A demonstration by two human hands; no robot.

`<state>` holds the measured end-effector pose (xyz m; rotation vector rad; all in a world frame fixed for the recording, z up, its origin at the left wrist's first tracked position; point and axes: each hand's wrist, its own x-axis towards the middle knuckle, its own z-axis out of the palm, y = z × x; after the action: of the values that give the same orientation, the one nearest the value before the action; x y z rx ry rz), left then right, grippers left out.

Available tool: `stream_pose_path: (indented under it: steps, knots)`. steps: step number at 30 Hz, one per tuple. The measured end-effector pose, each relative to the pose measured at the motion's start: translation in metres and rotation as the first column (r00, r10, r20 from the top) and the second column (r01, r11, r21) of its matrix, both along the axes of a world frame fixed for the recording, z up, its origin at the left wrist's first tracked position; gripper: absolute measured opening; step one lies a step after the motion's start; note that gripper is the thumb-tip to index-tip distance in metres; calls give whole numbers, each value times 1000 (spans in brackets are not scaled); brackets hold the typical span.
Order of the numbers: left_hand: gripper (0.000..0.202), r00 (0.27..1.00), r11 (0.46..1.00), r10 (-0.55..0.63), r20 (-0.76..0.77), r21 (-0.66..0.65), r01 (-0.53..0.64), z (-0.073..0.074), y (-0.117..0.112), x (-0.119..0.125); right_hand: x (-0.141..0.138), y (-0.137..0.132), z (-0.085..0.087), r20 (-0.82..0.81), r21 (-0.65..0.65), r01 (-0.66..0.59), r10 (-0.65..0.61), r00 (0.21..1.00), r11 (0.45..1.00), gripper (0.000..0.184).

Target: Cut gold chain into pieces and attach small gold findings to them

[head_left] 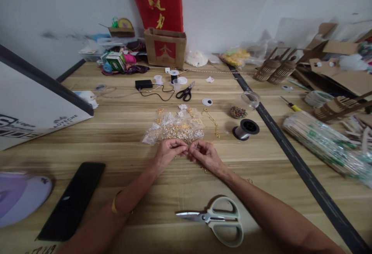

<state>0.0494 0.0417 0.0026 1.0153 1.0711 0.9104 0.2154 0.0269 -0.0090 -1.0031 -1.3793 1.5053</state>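
Observation:
Both hands meet over the middle of the wooden table, fingertips almost touching. My left hand [173,148] is closed in a pinch, and so is my right hand [204,154]; whatever lies between the fingertips is too small to make out. Right behind them spreads a pile of small clear bags with gold and silver jewelry findings [177,126]. A gold chain [213,122] lies to the right of the pile. Another thin gold chain [248,181] shows partly beside my right forearm. Nearer to me lie scissors with pale handles [225,220], blades pointing left.
A spool of thin wire [245,129] and a jar of mixed beads [238,111] stand at the right. Black-handled scissors [185,92] lie farther back. A black phone [72,201] rests at the left, near a large white box [37,107]. Bagged sticks [322,141] lie far right.

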Motion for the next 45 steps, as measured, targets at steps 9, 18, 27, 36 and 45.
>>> stream_pose_path:
  steps: [9, 18, 27, 36, 45]
  knots:
    - [23, 999, 998, -7, -39, 65, 9, -6, 0, -1, 0, 0, 1, 3, -11, -11, 11, 1000, 1000, 34]
    - [22, 998, 993, -5, -63, 120, 13, -7, -1, 0, 1, 0, -1, 3, -21, -6, 6, 1000, 1000, 32]
    - [16, 998, 992, 6, -64, 128, 2, -7, 0, 1, 2, 1, -7, -26, -21, -15, 15, 1000, 1000, 29]
    - [9, 993, 988, 2, -115, 153, 16, -4, -1, 1, 1, 0, -4, -29, -18, -23, 22, 999, 1000, 29]
    - [11, 993, 984, -10, -118, 176, 31, -6, -1, 0, 2, 1, -6, -41, -5, -30, 30, 999, 1000, 28]
